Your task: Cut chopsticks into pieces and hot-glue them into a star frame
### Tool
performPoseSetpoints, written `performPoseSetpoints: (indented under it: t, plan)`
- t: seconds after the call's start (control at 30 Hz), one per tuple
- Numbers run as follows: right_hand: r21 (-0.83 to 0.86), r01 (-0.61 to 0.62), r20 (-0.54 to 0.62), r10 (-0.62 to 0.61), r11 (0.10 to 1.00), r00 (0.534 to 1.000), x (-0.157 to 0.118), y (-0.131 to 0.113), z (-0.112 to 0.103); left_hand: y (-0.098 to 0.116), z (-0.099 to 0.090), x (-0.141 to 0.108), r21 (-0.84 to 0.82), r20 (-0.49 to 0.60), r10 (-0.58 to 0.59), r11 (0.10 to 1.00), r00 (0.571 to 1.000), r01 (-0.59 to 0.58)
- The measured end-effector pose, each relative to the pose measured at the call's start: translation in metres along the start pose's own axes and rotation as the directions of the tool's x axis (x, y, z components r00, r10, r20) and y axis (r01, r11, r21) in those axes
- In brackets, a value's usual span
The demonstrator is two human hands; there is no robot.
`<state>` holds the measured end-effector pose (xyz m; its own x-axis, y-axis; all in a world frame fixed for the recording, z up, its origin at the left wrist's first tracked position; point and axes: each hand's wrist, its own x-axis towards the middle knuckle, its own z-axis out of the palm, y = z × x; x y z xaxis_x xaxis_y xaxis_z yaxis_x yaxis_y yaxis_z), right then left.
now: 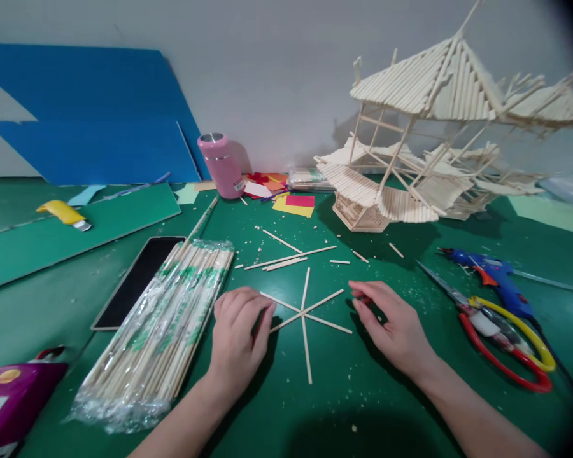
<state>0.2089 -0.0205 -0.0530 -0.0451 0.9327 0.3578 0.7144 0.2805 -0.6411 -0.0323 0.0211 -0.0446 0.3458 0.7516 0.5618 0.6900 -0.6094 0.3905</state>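
Six short wooden sticks meet at one centre in a star shape (302, 314) flat on the green table. My left hand (243, 324) is beside the star's left arms, fingers curled with thumb and fingertips near the stick ends; whether it grips one is hard to make out. To the right of the star, my right hand (386, 318) hovers with thumb and forefinger apart and nothing visible between them. Behind the star are several loose sticks (291, 257) and small crumbs.
Bagged sticks (157, 331) and a black tablet (136, 280) lie left. Scissors (491, 337) and a blue glue gun (496, 277) are right. Behind stand a pink bottle (221, 166) and a stick-built model (424, 83). A yellow cutter (62, 212) sits far left.
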Motion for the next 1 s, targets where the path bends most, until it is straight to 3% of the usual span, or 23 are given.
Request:
performPoseSetpoints:
  t: [0.2, 0.57, 0.77, 1.0]
  plan:
    - [0.007, -0.024, -0.088, 0.025, 1.000, 0.996, 0.004, 0.008, -0.004, -0.007, -0.008, 0.003, -0.096, -0.115, -0.223, 0.972, 0.968, 0.213]
    - [0.028, -0.030, -0.101, 0.033, 0.999, 0.994, 0.005, 0.015, -0.006, 0.000, 0.005, 0.003, -0.137, 0.073, -0.265, 0.952, 0.961, 0.273]
    - [0.023, -0.021, -0.035, 0.021, 1.000, 0.999, 0.003, 0.013, 0.000, -0.006, 0.010, -0.002, -0.170, 0.066, -0.346, 0.920, 0.936, 0.352]
    - [0.009, 0.014, 0.067, -0.015, 1.000, 0.998, 0.005, 0.002, 0.004, -0.011, 0.015, -0.003, -0.226, 0.095, -0.344, 0.907, 0.934, 0.357]
